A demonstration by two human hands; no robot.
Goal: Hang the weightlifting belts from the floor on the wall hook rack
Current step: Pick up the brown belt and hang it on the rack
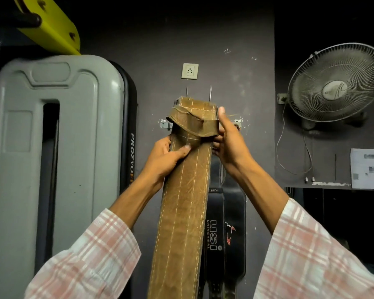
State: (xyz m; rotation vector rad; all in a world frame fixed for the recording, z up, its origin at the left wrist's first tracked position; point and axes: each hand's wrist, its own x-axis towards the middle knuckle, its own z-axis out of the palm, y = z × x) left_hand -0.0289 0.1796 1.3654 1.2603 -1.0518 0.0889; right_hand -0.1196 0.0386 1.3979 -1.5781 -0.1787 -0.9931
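We count three belts: one brown leather belt point(183, 203) at the centre and two black belts, one lettered USI point(213, 234) and one with a red mark point(233, 229), at five o'clock from it. We see two hands, the left hand point(164, 157) and the right hand point(230, 140), one hook rack point(235, 124), one wall socket point(189, 71) at twelve o'clock, one fan point(335, 83) at two o'clock, one paper sheet point(366, 168) at three o'clock.
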